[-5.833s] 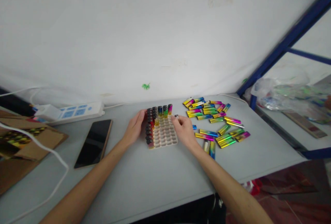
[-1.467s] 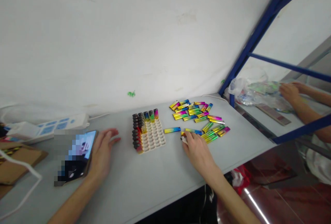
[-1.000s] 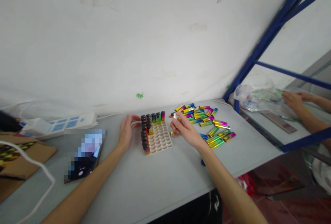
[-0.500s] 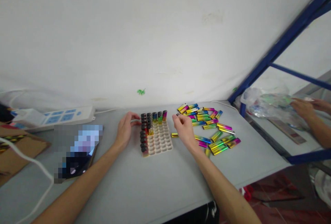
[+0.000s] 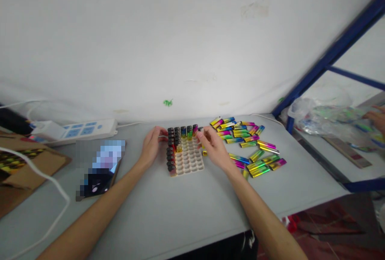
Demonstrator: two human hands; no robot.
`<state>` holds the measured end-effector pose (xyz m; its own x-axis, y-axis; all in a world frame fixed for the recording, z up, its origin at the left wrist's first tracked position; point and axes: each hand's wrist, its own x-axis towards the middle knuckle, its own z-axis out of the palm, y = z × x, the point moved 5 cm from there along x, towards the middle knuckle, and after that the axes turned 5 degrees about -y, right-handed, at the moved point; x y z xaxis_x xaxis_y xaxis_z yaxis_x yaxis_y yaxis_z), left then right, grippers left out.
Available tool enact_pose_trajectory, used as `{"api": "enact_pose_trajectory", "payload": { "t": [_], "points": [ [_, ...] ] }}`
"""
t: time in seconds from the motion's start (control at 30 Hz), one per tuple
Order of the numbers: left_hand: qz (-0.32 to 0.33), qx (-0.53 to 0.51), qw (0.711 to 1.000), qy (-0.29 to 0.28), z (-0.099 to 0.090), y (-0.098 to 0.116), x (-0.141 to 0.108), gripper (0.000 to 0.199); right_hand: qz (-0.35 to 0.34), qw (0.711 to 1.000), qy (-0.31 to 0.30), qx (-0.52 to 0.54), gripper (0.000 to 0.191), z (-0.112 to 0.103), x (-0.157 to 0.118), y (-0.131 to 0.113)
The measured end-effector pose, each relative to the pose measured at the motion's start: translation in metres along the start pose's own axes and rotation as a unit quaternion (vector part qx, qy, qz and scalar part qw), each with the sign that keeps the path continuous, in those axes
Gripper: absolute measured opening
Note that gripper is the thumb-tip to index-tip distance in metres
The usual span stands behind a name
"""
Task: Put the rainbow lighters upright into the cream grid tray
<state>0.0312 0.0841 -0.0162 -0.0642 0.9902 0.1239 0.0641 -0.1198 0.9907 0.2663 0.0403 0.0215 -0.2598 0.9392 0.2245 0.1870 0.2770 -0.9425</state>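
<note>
A pale tray [image 5: 189,164] with rows of round-edged slots lies on the grey table. Black-topped lighters [image 5: 171,152] stand upright in its left columns and along its back row. At the tray's left edge is my left hand [image 5: 151,144], fingers curved and apart, nothing visible in it. My right hand [image 5: 213,144] is at the tray's back right corner, its fingers closed on a lighter [image 5: 201,131] with a dark top, partly hidden by the fingers. Many shiny multicoloured lighter cases [image 5: 243,133] lie loose to the right.
A phone [image 5: 105,168], a white power strip [image 5: 87,131] and an open cardboard box [image 5: 33,172] are on the left, with a white cable in front. On the right, past a blue metal frame [image 5: 313,71], another person's hand [image 5: 375,117] is near plastic bags [image 5: 325,111].
My right hand has turned and come to the tray's back right corner, its lighter now upright there. The view has shifted slightly. My left hand stays beside the tray.
</note>
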Motion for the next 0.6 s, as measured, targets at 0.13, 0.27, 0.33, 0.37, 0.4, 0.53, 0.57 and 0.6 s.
{"api": "enact_pose_trajectory", "payload": {
  "t": [0.13,0.27,0.33,0.37,0.4,0.53,0.57,0.6],
  "points": [
    [-0.003,0.004,1.000,0.000,0.001,0.000,-0.001,0.045,-0.083,0.990,0.008,-0.117,0.029,0.007,-0.006,-0.020],
    [0.013,0.036,0.999,-0.025,0.005,0.003,-0.003,0.052,-0.068,0.986,-0.045,-0.143,0.029,0.022,-0.009,-0.022],
    [0.017,0.066,0.997,-0.045,0.007,0.005,-0.004,0.056,-0.062,0.985,-0.056,-0.152,0.028,0.028,-0.010,-0.019],
    [0.015,0.083,0.995,-0.054,0.008,0.005,-0.005,0.059,-0.065,0.983,-0.059,-0.164,0.027,0.031,-0.010,-0.018],
    [0.012,0.100,0.993,-0.060,0.008,0.006,-0.005,0.061,-0.068,0.980,-0.060,-0.178,0.026,0.034,-0.009,-0.016],
    [-0.004,0.147,0.987,-0.058,0.006,0.006,-0.006,0.069,-0.083,0.968,-0.060,-0.227,0.020,0.040,-0.009,-0.009],
    [-0.006,0.149,0.987,-0.055,0.005,0.006,-0.006,0.069,-0.085,0.966,-0.066,-0.235,0.018,0.041,-0.010,-0.008],
    [-0.007,0.149,0.987,-0.054,0.005,0.005,-0.006,0.069,-0.087,0.963,-0.074,-0.244,0.017,0.043,-0.010,-0.007]
  ]
}}
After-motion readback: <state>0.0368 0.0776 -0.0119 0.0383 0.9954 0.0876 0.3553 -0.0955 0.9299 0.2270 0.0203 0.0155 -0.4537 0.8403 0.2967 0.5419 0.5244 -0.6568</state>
